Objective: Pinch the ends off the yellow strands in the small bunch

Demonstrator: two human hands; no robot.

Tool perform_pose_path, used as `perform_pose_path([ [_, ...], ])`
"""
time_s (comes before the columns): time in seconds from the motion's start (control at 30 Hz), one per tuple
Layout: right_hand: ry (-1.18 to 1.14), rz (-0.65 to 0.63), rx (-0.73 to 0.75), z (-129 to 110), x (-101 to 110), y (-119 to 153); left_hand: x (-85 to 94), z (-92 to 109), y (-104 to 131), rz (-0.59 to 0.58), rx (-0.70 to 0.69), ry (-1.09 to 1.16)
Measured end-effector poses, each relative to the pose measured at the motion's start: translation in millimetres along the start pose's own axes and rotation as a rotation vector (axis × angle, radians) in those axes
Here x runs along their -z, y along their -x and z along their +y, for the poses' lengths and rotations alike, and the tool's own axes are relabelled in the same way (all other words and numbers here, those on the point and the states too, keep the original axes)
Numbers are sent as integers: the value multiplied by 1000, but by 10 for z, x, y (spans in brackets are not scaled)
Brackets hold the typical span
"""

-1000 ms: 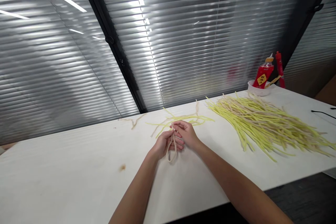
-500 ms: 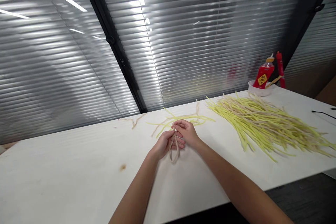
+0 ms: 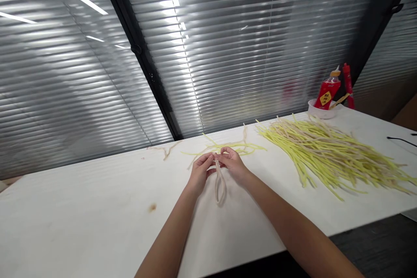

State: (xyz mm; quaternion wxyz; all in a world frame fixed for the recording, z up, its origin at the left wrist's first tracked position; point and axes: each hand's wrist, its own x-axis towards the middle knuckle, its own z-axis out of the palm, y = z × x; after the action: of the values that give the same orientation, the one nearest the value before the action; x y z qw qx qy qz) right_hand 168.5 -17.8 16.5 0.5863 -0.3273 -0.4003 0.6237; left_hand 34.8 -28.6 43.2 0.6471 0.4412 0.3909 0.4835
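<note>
At mid-table (image 3: 97,226), a beige cord (image 3: 220,184) is pinched at its top ends by left hand (image 3: 199,173) and right hand (image 3: 233,165), both grips clamped; loop hangs limp. Judged light, soft, pliable; best held near the ends.

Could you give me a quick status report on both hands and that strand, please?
Left hand and right hand pinch beige strand at top. Loop hangs toward white table. Nothing obstructing.
</note>
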Motion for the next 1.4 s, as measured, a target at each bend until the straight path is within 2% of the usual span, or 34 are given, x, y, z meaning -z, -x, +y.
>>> perform_pose_path([
  [0.27,-121,-108,-130,-63,-6,47,22,28,20,-99,58,75],
  [0.6,-150,-139,-186,-83,-15,61,17,1,12,-28,11,113],
  [0.73,-88,-134,-185,-69,-12,59,30,-43,-24,63,-125,52],
  [0.87,72,-145,-208,-43,-23,66,67,-67,-67,205,-320,-59],
  [0.93,134,-159,-170,-19,-36,72,95,-78,-91,287,-349,-50],
  [1.03,268,-174,-35,32,-53,87,138,-103,-127,391,-363,-24],
  [1.13,550,-166,105,74,-53,111,177,-137,-154,477,-398,-54],
  [1.27,997,-186,293,68,-40,155,215,-167,-176,518,-420,-76],
  [1.4,1269,-183,323,16,-42,192,215,-162,-194,559,-404,-19],
])
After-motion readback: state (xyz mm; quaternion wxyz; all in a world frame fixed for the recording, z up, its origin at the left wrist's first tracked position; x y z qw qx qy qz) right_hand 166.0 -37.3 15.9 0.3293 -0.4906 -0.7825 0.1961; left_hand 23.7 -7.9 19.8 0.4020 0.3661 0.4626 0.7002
